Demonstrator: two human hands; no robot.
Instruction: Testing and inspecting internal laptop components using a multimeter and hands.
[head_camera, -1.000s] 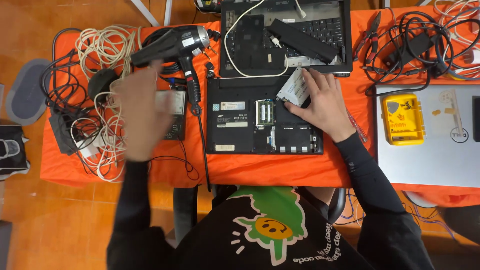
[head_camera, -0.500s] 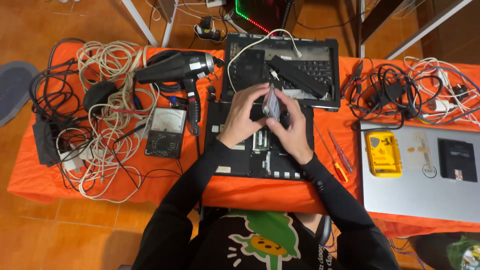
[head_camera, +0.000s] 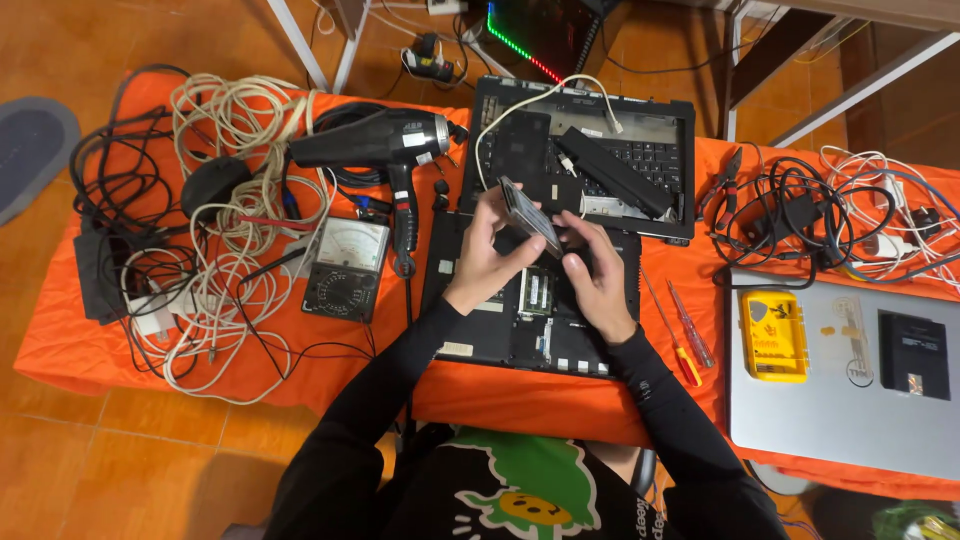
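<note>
The hair dryer (head_camera: 385, 150) lies on the orange worktop (head_camera: 90, 350) as before. The left hand (head_camera: 487, 255) and right hand (head_camera: 598, 275) still pinch the flat drive (head_camera: 530, 215) together, now tilted and a bit higher above the open laptop (head_camera: 520, 330). The yellow box (head_camera: 772, 335) sits right.

Orange-brown tile floor (head_camera: 150, 450); orange-clothed table (head_camera: 330, 360); white metal legs (head_camera: 300, 45); grey mat (head_camera: 30, 150) at left.

White label (head_camera: 455, 349) on black laptop base (head_camera: 520, 345); round analog meter dial (head_camera: 345, 243) left.
</note>
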